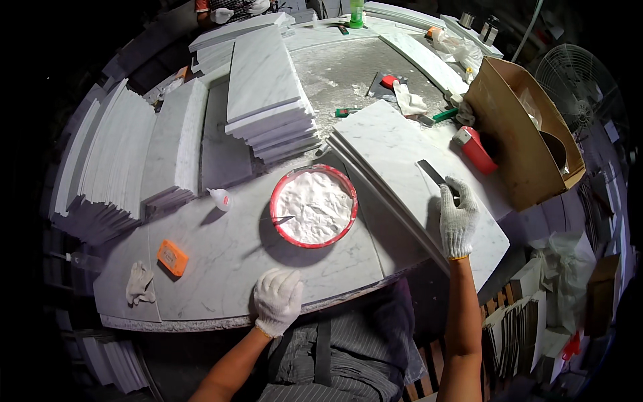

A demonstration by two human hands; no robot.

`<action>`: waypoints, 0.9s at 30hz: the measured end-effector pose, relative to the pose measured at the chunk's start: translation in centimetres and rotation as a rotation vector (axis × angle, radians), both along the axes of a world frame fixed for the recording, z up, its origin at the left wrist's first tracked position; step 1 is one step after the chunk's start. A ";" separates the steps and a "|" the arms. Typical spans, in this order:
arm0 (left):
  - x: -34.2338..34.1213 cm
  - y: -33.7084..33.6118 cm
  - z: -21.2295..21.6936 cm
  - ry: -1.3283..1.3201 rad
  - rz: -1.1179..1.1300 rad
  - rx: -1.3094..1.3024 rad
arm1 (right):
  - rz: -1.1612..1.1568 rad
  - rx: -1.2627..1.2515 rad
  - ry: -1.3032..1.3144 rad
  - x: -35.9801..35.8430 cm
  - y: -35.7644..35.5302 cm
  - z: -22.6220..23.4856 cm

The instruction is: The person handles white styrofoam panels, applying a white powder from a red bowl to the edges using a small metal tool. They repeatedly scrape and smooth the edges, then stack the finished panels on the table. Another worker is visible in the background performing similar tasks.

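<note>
My right hand, in a white knitted glove, is closed around a putty knife. Its dark flat blade lies over the top white marble slab of a stack on the right. The fingers hide most of its handle. My left hand, gloved too, rests curled like a fist on the near edge of the worktable, with nothing visible in it. Ahead of it stands a round red-rimmed tub filled with thick white paste. A thin pointed blade sticks out over the paste from the tub's left side.
Marble slabs are stacked at the left and centre back. An orange box, a crumpled glove and a small white bottle lie left. A red tool, cardboard box and fan stand right. Another person's gloved hand shows far back.
</note>
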State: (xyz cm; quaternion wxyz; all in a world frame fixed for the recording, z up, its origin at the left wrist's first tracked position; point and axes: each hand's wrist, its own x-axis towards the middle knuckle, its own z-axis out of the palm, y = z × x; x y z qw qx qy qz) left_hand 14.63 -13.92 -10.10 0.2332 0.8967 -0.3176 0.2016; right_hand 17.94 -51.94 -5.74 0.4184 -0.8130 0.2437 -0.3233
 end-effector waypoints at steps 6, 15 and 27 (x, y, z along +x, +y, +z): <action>-0.1 0.0 -0.3 -0.019 0.015 0.001 | -0.047 0.136 -0.011 -0.1 0.5 1.5; 0.0 -0.2 0.3 -0.004 0.075 -0.097 | 0.280 1.203 -0.180 -2.5 -1.6 1.8; 14.1 6.7 -2.3 0.043 0.760 -0.340 | 0.262 1.201 -0.228 -4.9 -1.6 2.8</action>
